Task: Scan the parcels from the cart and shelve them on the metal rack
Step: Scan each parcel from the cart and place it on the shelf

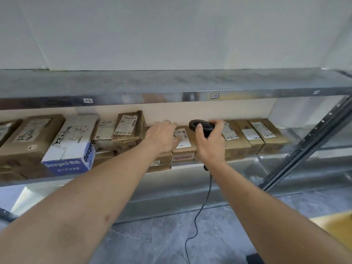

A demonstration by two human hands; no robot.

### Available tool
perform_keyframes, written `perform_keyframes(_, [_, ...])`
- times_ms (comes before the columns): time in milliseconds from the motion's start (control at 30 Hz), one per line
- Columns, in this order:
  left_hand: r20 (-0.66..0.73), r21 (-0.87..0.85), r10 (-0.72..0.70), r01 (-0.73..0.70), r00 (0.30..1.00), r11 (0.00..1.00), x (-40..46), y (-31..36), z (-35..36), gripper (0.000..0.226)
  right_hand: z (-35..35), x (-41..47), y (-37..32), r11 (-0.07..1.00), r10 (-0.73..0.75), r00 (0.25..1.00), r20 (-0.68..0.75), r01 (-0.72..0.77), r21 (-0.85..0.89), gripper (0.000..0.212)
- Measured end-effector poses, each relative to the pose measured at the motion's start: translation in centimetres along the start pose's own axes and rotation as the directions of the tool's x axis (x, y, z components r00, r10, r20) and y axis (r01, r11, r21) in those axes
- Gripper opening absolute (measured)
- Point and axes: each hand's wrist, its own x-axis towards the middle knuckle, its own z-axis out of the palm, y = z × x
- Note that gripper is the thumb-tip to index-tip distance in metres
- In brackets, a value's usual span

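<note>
The metal rack (171, 86) fills the view, and its middle shelf holds a row of brown cardboard parcels. My left hand (162, 137) lies flat with straight fingers on a small brown parcel (183, 143) with a white label at the shelf's middle. My right hand (209, 143) grips a black handheld scanner (202, 125), whose head is just above and to the right of that parcel. The scanner's black cable (200, 210) hangs down to the floor.
A white and blue Deeyeo box (70, 149) and more labelled parcels (125, 128) sit left of my hands; several others (253, 136) stand to the right. A dark upright rack post (312, 141) slants at the right. A yellow-brown box corner (337, 229) shows at bottom right.
</note>
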Motion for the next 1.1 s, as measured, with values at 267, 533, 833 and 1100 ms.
perform_keyframes(267, [-0.050,-0.002,0.253,-0.253,0.966,0.967,-1.3,13.1,-1.4,0.053,-11.7,-2.9,2.9,1.000,0.013,0.974,-0.226,-0.014,-0.003,0.037])
perform_keyframes(533, [-0.076,0.015,0.425,-0.425,0.902,0.905,-5.1,26.4,-1.8,0.055,-24.6,-7.6,5.9,0.997,0.038,0.893,-0.448,-0.066,-0.048,0.035])
perform_keyframes(833, [-0.074,-0.028,0.594,-0.597,0.801,0.801,-10.1,40.6,-0.9,0.052,-37.8,-14.3,10.2,0.983,0.073,0.785,-0.615,-0.161,-0.089,0.035])
perform_keyframes(1100, [-0.013,-0.056,0.722,-0.721,0.692,0.691,-11.7,52.1,2.3,0.056,-46.5,-17.4,15.6,0.944,0.166,0.617,-0.770,-0.325,-0.057,0.035])
